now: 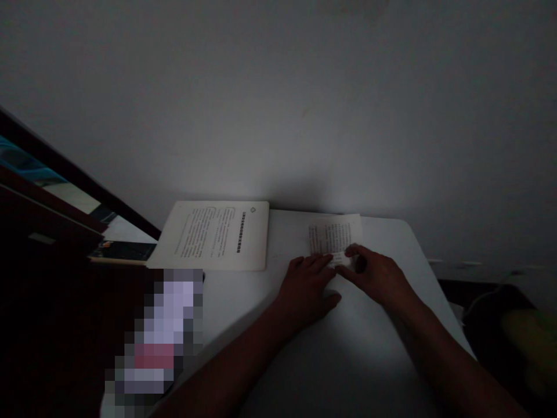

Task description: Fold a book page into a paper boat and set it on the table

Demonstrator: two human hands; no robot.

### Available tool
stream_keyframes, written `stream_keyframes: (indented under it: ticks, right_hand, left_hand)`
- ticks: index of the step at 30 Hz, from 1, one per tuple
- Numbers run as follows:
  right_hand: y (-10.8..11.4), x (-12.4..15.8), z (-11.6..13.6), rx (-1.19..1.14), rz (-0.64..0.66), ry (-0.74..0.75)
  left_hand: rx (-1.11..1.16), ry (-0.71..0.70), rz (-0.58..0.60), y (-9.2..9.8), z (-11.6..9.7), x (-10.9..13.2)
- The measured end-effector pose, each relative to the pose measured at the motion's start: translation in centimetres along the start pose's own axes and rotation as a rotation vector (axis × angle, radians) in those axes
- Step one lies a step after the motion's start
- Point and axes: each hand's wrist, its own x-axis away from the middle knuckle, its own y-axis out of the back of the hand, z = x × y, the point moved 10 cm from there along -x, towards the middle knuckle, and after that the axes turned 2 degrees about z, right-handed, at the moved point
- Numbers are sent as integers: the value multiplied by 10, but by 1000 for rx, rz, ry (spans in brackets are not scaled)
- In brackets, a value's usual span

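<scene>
in the dim room a small white sheet of printed paper (333, 235) lies on the far part of the plain white desk (348, 348), close under the grey wall (304, 116). the person's left hand (307, 287) rests flat on the desk, fingers straight and together, tips touching the sheet's near edge; its grip is spread and closed on nothing. the right hand (376, 276) sits just to the right, forefinger and thumb drawn in at that same edge. whether that grip truly nips the paper or only presses on it, i cannot tell in this light. to the left, apart from both hands, a cream booklet of printed pages (215, 235) lies flat.

the risk i see is the sheet slipping: the desk looks smooth and only fingertips weigh on one edge, so a push from either hand could skew or rumple it. a hard pinch and pull could tear such thin paper, and the gloom makes its edges hard to judge.
</scene>
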Motion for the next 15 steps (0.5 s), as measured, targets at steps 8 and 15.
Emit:
stream_keyframes:
  ticks: [8, 15]
  right_hand:
    - [-1, -2, -1, 3, -16, 1]
    - [-4, -3, -4, -36, 31, 12]
  left_hand:
    - [18, -32, 42, -2, -2, 2]
    - [71, 0, 27, -1, 1, 2]
